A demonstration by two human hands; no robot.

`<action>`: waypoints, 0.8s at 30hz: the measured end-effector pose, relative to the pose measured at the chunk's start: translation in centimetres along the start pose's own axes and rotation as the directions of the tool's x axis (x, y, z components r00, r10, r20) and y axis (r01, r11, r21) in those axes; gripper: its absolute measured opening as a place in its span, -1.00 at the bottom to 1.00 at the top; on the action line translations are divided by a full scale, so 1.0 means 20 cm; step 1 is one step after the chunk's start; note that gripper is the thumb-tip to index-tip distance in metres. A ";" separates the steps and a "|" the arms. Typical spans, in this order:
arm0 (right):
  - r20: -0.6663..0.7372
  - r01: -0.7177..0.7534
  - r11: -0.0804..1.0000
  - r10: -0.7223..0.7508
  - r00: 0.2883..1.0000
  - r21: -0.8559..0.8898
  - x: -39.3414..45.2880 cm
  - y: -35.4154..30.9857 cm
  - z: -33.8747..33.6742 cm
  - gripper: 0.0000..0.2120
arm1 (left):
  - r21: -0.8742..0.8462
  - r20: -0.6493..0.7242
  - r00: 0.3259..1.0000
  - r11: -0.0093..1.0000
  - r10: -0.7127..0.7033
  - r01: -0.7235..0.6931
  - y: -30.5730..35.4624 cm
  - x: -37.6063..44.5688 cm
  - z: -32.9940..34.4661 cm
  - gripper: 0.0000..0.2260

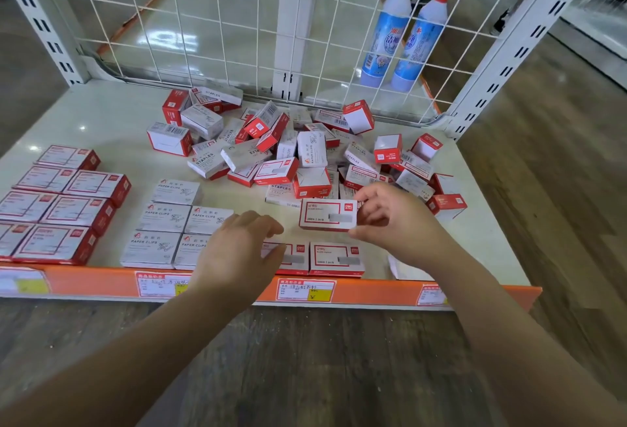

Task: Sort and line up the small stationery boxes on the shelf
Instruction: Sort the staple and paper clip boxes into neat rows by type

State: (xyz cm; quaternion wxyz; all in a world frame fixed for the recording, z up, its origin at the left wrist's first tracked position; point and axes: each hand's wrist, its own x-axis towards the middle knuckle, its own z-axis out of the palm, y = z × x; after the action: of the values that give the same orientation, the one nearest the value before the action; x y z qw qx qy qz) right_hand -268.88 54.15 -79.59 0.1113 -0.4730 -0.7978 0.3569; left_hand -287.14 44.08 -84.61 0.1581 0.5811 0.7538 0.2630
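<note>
My right hand (390, 219) pinches a red-and-white staple box (325, 215) just above the shelf (112, 128), behind two like boxes (336, 257) lined along the front edge. My left hand (237, 250) hovers with relaxed, slightly bent fingers over the left one of those two boxes and holds nothing. A jumbled heap of red and grey boxes (288, 152) lies at the shelf's middle and right. Grey paper-clip boxes (166, 223) sit in neat rows left of my left hand. Red-framed boxes (61, 202) are lined up at the far left.
A white wire grid (217, 19) closes the back of the shelf, with two blue cleaner bottles (403, 36) behind it. An orange price strip (305, 289) with labels runs along the front edge. A white paper (403, 269) lies at the front right.
</note>
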 end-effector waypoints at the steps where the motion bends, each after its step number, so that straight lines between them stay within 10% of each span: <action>1: 0.012 0.001 1.000 -0.001 1.000 -0.002 0.01 -0.01 0.00 -0.68 | 0.015 -0.004 0.999 0.999 0.035 -0.035 -0.01 -0.01 0.00 -0.79; 24: 0.024 -0.062 0.990 0.066 0.998 -0.124 0.19 0.03 0.14 -0.75 | 0.057 -0.022 0.980 0.979 0.197 -0.195 -0.08 -0.05 0.02 -0.85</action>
State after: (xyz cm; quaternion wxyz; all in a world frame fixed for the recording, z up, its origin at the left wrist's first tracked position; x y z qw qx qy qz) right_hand -272.02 56.19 -82.68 0.0593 -0.4992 -0.8042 0.3169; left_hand -287.89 42.99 -85.97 0.1050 0.6529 0.7020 0.2646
